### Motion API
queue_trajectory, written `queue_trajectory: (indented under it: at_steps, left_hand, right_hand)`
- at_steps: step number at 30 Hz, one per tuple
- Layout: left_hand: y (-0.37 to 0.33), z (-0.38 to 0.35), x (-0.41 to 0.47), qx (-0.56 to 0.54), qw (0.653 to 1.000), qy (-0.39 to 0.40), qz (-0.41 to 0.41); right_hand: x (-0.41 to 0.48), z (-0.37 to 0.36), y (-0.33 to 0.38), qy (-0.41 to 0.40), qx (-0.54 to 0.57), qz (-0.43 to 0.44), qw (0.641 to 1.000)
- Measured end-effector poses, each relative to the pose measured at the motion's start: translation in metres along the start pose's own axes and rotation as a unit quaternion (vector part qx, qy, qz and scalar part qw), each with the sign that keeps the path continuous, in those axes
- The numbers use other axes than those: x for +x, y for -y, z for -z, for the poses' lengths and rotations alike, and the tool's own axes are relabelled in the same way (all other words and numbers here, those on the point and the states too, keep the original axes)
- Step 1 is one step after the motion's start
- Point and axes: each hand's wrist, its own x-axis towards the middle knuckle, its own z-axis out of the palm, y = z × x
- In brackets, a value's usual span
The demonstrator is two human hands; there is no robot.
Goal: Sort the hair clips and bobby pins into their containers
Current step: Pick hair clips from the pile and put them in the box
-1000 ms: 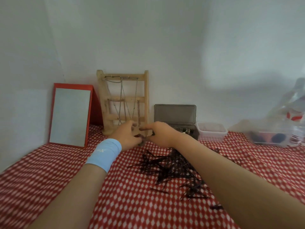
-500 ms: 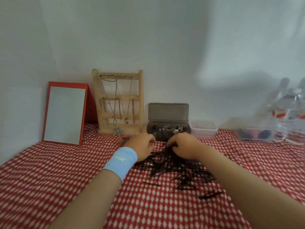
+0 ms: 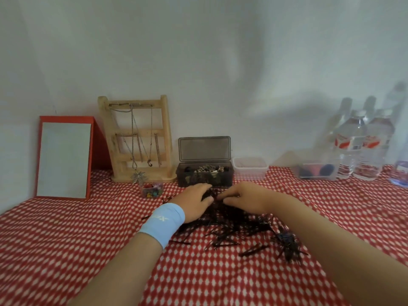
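Pins: one heap of pins (image 3: 234, 226) under our fingers.
Hands: left hand (image 3: 194, 204) and right hand (image 3: 246, 199) rest on it, fingers bent; grasping or not, we cannot tell.
Room: bare cloth (image 3: 66, 239) left of our fingers; open box (image 3: 205, 176) just beyond.
Count: two bottles (image 3: 353, 149), one tub (image 3: 250, 168).

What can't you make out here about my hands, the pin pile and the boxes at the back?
Head view, the only one:
- Whether the left hand or right hand pinches any pins: fingertips sunk in the bobby pin pile.
- What fills the grey box: small, dark, jumbled.
- The dark things in the clear container by the bottles: blurred through its wall.
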Motion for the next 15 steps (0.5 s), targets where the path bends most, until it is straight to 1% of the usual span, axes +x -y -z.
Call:
queue_trajectory:
  at_steps: [1, 3, 4, 5, 6, 7, 10, 12, 15]
  left_hand:
    - [-0.003, -0.002, 0.001, -0.001, 1.000, 0.000, -0.007]
    - [-0.008, -0.008, 0.003, 0.020, 0.998, 0.053, -0.016]
    - [-0.010, -0.010, 0.004, 0.039, 0.996, 0.083, -0.019]
    - [-0.010, -0.011, 0.004, 0.047, 0.994, 0.096, -0.024]
    - [-0.010, -0.010, 0.004, 0.039, 0.995, 0.090, -0.028]
    - [-0.010, -0.007, 0.004, 0.015, 0.997, 0.068, -0.030]
    - [-0.012, 0.005, 0.003, -0.075, 0.997, -0.017, -0.025]
    - [-0.017, 0.011, 0.004, -0.112, 0.991, -0.063, -0.033]
    - [-0.023, 0.016, 0.005, -0.169, 0.981, -0.081, -0.040]
  right_hand:
    - [-0.001, 0.001, 0.000, -0.033, 0.014, 0.004, 0.999]
    - [0.000, 0.003, -0.003, -0.093, 0.040, -0.006, 0.995]
    - [0.000, 0.004, -0.004, -0.113, 0.047, -0.012, 0.992]
    - [0.001, 0.005, -0.007, -0.124, 0.050, -0.018, 0.991]
    - [0.001, 0.005, -0.008, -0.126, 0.052, -0.020, 0.990]
    - [0.002, 0.006, -0.010, -0.126, 0.054, -0.019, 0.990]
    - [0.005, 0.005, -0.014, -0.147, 0.064, -0.007, 0.987]
    - [0.007, 0.004, -0.016, -0.164, 0.077, -0.004, 0.984]
    - [0.011, 0.004, -0.015, -0.154, 0.138, -0.022, 0.978]
